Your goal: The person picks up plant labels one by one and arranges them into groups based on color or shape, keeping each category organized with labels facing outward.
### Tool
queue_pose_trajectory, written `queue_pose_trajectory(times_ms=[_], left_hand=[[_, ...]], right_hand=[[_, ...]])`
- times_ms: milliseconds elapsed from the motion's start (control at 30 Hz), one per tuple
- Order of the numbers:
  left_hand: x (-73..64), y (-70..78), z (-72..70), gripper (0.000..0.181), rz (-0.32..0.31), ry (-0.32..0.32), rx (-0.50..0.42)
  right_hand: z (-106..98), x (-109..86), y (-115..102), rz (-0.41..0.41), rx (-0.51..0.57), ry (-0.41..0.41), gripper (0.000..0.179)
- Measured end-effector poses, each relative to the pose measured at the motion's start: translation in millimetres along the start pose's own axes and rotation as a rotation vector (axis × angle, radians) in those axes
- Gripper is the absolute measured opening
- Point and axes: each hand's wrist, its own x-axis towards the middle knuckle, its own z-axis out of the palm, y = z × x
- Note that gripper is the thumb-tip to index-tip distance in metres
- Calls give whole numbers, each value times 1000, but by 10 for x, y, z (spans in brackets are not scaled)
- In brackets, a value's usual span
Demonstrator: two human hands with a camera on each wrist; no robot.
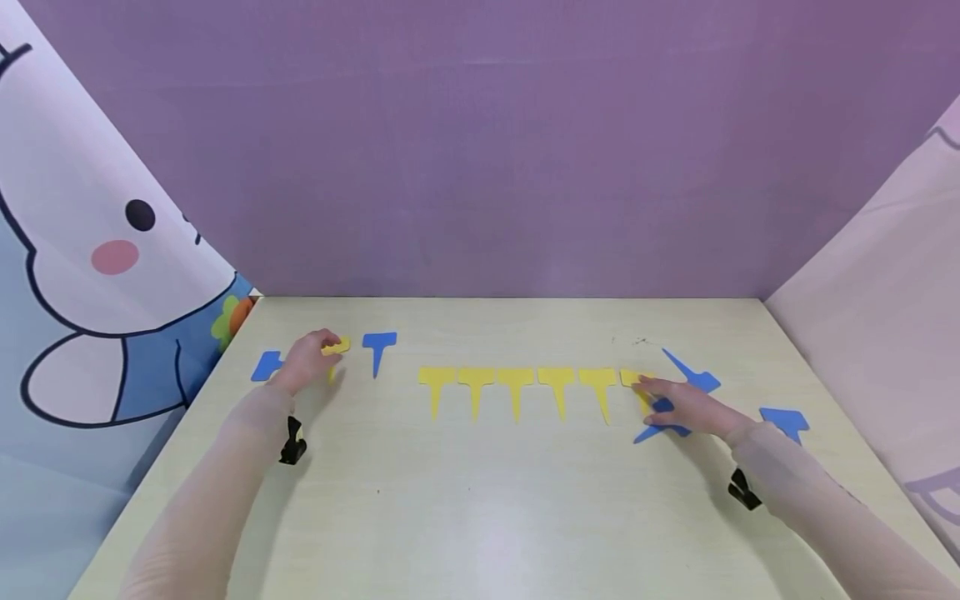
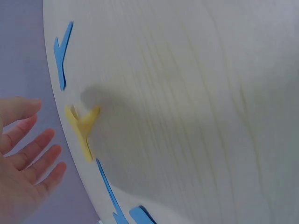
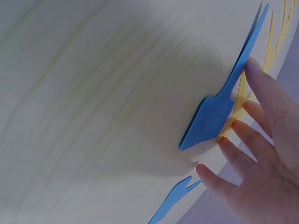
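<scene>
My left hand [image 1: 303,362] hovers at the far left, fingers spread loosely, over a T-shaped yellow plant label [image 1: 343,344]. In the left wrist view that yellow label [image 2: 83,130] lies apart from the fingers. A blue label [image 1: 378,341] lies to the hand's right, another blue one [image 1: 267,366] to its left. On the other side, my right hand [image 1: 693,410] reaches over a yellow label [image 1: 630,377] at the row's right end, fingertips right at it. Under this hand lies a blue label [image 3: 212,116], its stem beside the thumb; the hand partly hides both.
Several yellow labels [image 1: 515,377] stand in a straight row mid-table, stems toward me. More blue labels lie on the right, one pointing away [image 1: 701,381] and one [image 1: 786,419] beside the right forearm. A purple wall [image 1: 510,167] borders the table's [image 1: 450,525] back edge.
</scene>
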Motion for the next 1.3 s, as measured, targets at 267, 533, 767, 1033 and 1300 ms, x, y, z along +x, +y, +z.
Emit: queue_pose_trajectory(times_ms=[267, 533, 767, 1033, 1300], left_hand=[[29, -111, -22, 39, -14, -39, -17], [80, -180, -23, 50, -95, -123, -4], [99, -231, -25, 53, -91, -145, 5], [119, -271, -3, 57, -93, -148, 7], [137, -301, 35, 55, -51, -147, 30]], right_hand=[[3, 1, -3, 7, -6, -5, 61], [5, -3, 7, -7, -5, -1, 61], [6, 0, 15, -10, -3, 3, 60], [6, -8, 16, -8, 14, 1, 60], [1, -9, 6, -12, 14, 4, 59]])
